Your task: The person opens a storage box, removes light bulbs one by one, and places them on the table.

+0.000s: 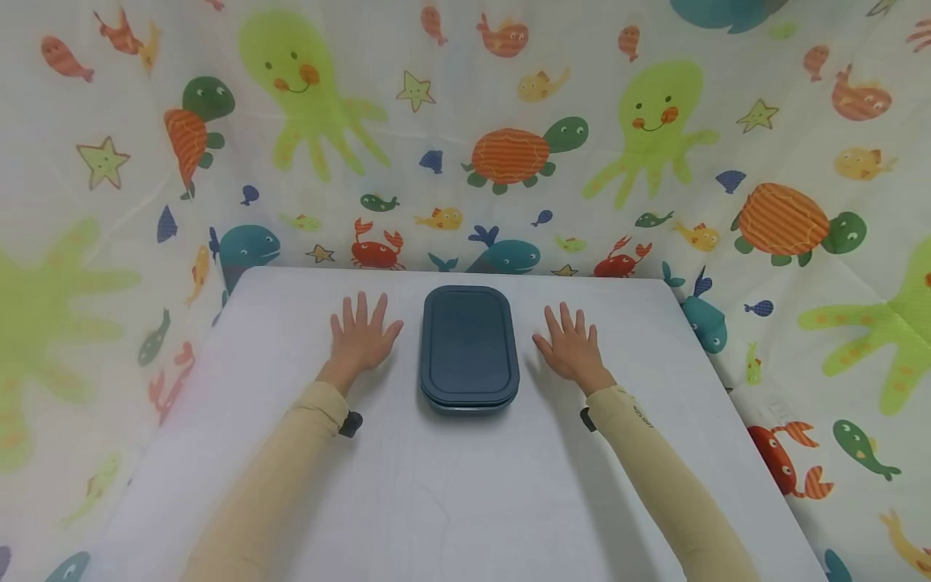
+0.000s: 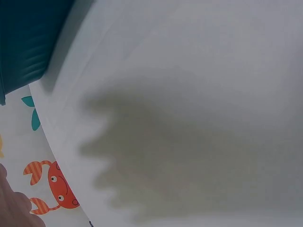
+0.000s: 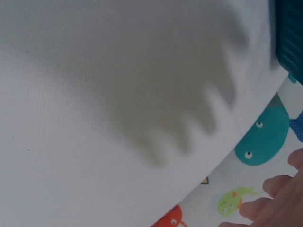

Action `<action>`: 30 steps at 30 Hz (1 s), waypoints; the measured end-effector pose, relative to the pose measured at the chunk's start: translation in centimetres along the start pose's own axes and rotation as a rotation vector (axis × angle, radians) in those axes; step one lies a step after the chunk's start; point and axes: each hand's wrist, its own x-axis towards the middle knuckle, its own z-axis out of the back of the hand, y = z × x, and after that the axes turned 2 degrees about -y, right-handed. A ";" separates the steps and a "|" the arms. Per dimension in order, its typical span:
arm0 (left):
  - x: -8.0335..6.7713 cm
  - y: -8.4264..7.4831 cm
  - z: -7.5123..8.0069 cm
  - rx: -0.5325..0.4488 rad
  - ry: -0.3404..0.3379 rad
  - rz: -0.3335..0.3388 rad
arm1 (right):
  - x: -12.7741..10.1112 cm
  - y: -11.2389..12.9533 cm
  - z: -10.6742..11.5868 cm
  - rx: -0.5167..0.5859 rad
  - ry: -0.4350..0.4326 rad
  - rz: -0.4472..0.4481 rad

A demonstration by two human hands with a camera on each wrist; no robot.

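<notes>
A dark blue rectangular food container with a lid (image 1: 469, 347) stands near the far middle of the white table. To its left my left hand (image 1: 361, 339) is held palm down with its fingers spread, apart from the container. On the other side my right hand (image 1: 572, 346) has its fingers straight and spread too, holding nothing. In the left wrist view, the container's ribbed side (image 2: 28, 42) shows at the top left, with fingers (image 2: 16, 208) at the lower left. The right wrist view shows the container's side (image 3: 291, 38) at the top right and fingers (image 3: 274, 203) at the lower right.
The white table (image 1: 465, 501) carries shadows of both hands. A curtain printed with sea animals (image 1: 451, 105) hangs behind the table and along both sides. Dark bands with small black pieces (image 1: 351, 424) sit at both wrists, by the beige sleeves (image 1: 269, 477).
</notes>
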 end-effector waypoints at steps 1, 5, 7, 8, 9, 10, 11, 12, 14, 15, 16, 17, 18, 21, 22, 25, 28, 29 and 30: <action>0.0 0.0 0.0 0.002 0.004 0.001 | 0.0 0.0 0.0 -0.001 0.001 0.001; -0.1 0.0 -0.1 -0.002 0.015 0.004 | 0.0 0.0 -0.1 0.000 -0.001 0.006; -0.1 0.0 -0.1 -0.001 0.014 0.002 | -0.1 0.0 -0.1 -0.004 -0.001 0.008; -0.1 0.0 -0.1 0.001 0.014 0.001 | -0.1 0.0 -0.2 -0.009 -0.001 0.009; -0.1 0.0 -0.1 0.002 0.013 -0.001 | -0.1 0.0 -0.2 -0.015 -0.002 0.010; -0.1 -0.1 -0.1 0.000 0.010 -0.003 | -0.1 0.0 -0.3 -0.016 -0.002 0.013; -0.1 0.0 -0.2 0.001 0.009 -0.006 | -0.1 0.1 -0.3 -0.016 -0.002 0.016; -0.1 -0.1 -0.2 0.004 0.009 -0.006 | -0.1 0.1 -0.3 -0.015 0.000 0.018; 0.0 -0.1 -0.3 -0.003 0.006 -0.010 | -0.1 0.2 -0.4 -0.010 0.004 0.027; 0.0 -0.2 -0.3 -0.006 0.006 -0.013 | -0.1 0.3 -0.4 -0.005 0.008 0.030; 0.0 -0.2 -0.3 -0.007 0.011 -0.012 | -0.2 0.5 -0.4 -0.001 0.013 0.037; 0.0 -0.3 -0.4 -0.014 0.016 -0.014 | -0.2 0.6 -0.4 -0.001 0.019 0.041; 0.0 -0.4 -0.5 -0.027 0.024 -0.016 | -0.2 0.7 -0.4 0.001 0.024 0.049; 0.0 -0.9 -0.7 -0.097 0.055 -0.051 | -0.3 1.1 -0.4 0.011 0.040 0.072; 0.0 -1.1 -0.8 -0.132 0.071 -0.067 | -0.3 1.3 -0.5 0.014 0.046 0.086; -0.2 -1.7 -1.0 -0.230 0.129 -0.145 | -0.4 1.8 -0.7 0.039 0.062 0.131; -0.5 -1.9 -1.4 -0.318 0.218 -0.207 | -0.6 2.3 -0.9 0.065 0.070 0.188; -0.7 -1.9 -1.5 -0.345 0.248 -0.220 | -0.6 2.5 -1.0 0.073 0.073 0.203; -0.8 -1.9 -1.7 -0.370 0.280 -0.227 | -0.7 2.7 -1.0 0.075 0.075 0.219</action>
